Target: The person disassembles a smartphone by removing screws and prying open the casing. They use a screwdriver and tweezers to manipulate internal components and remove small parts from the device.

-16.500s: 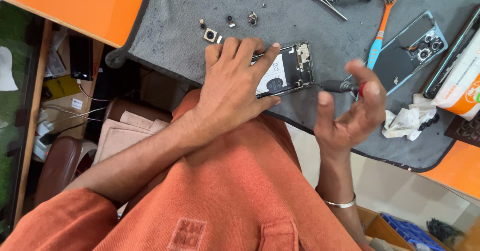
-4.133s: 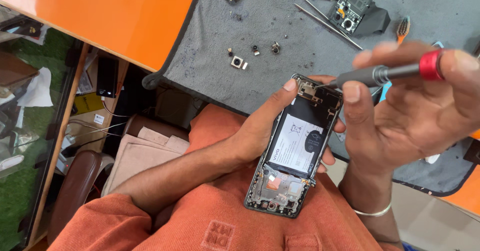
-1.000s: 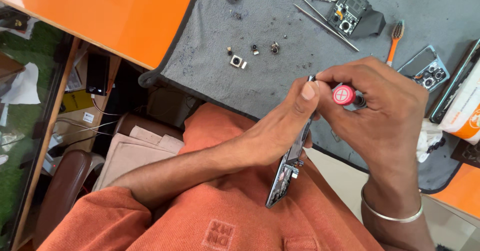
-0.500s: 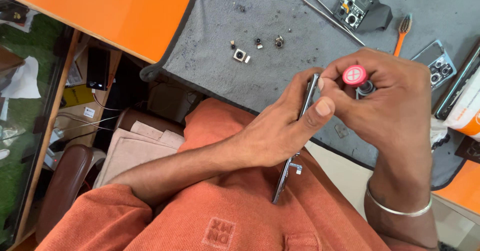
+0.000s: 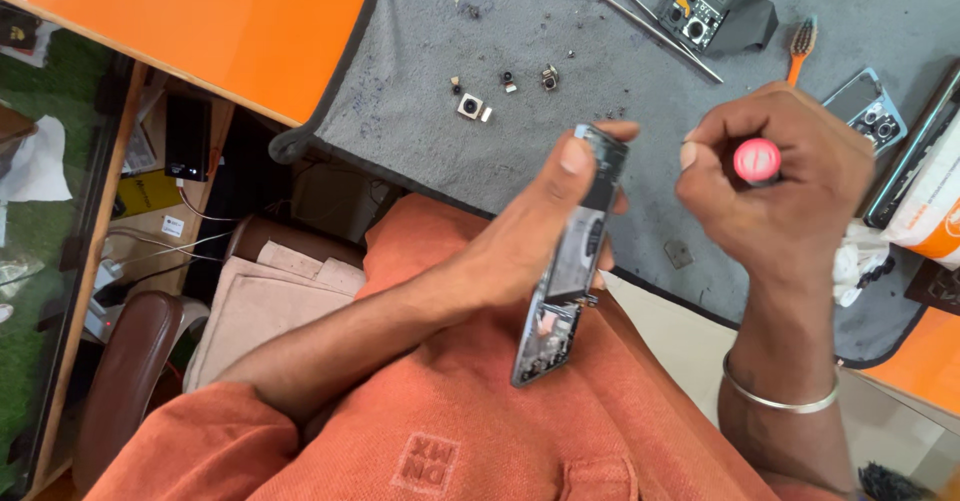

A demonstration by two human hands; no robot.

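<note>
Orange worktop (image 5: pixel 200 21) with grey mat (image 5: pixel 560 31) over it. Below the edge: brown chair (image 5: pixel 125 381), beige folded cloth (image 5: pixel 260 301), cardboard box (image 5: pixel 150 226), loose cables (image 5: pixel 150 251). Green floor covering (image 5: pixel 30 221) at left. Even, bright light.

Screwdriver (image 5: pixel 757 160) shaft hidden behind right hand (image 5: pixel 775 186); blurred.

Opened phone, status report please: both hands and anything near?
Left hand grips opened phone, tilted on edge. Right hand holds red-capped screwdriver beside it. Small loose parts on grey mat, apart.
</note>
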